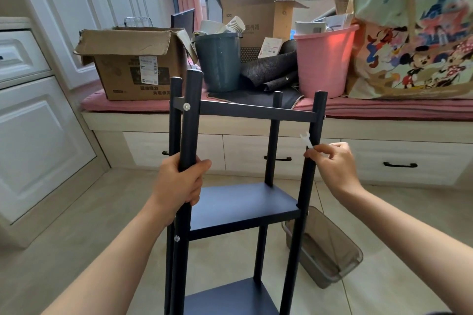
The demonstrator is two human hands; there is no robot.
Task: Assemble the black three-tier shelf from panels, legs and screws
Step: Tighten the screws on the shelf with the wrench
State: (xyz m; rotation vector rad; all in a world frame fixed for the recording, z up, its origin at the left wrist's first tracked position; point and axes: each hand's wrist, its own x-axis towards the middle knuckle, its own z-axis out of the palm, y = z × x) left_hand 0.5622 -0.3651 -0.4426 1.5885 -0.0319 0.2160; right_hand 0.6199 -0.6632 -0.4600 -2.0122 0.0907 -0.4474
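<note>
Both hands raised: left (179, 184) gripping, right (332, 165) pinching.

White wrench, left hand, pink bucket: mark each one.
white wrench (306, 141), head view, on its shaft below the open end.
left hand (179, 183), head view, on its back.
pink bucket (323, 64), head view, on its front wall.

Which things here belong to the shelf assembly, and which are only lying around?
For the job:
black shelf, standing upright
front left leg, gripped by the left hand
small white wrench, pinched by the right hand
white screw

Lying about:
cardboard box
dark bucket
pink bucket
cartoon bag
clear bin on the floor
</note>
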